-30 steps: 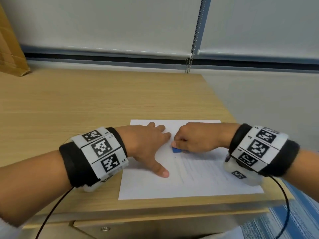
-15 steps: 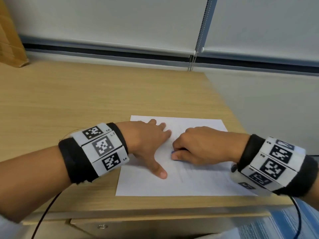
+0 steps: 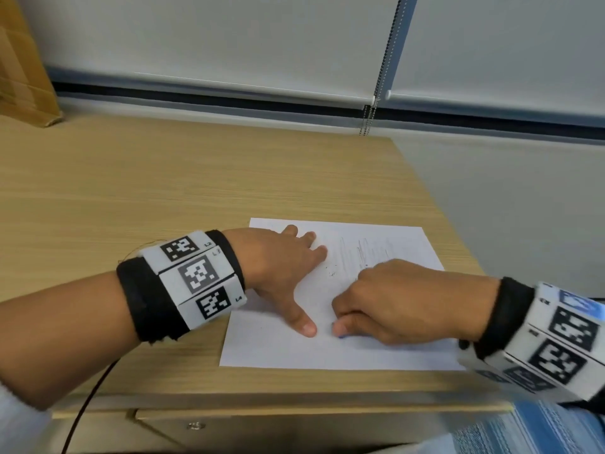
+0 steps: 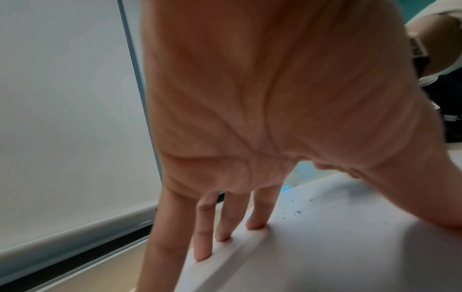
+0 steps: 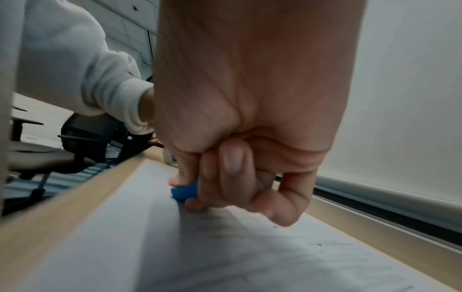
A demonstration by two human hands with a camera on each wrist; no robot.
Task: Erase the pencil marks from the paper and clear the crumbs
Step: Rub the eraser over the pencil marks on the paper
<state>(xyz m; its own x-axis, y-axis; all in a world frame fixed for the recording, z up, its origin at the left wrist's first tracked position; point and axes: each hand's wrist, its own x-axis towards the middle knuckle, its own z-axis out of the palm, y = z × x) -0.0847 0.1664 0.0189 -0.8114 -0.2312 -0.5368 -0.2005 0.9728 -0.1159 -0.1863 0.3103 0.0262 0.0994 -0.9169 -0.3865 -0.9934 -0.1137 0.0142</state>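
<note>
Soft, even daylight w/ no hard glare — diffuse glow off the pale roller blinds (image 3: 229, 37) at the back. Only faint shadows under both hands on the paper (image 3: 376, 352). Head view fairly sharp in the middle, w/ motion blur on the right wristband (image 3: 563, 339) and wide-angle bending of the desk (image 3: 163, 178) edges twd the corners. Left wrist view soft overall, palm (image 4: 262, 98) too close for focus; crumbs (image 4: 292, 213) still readable as dark specks. Right wrist view dimmer — broad grey shadow across the sheet, smeared near edge, eraser (image 5: 185, 191) slightly blurred.
</note>
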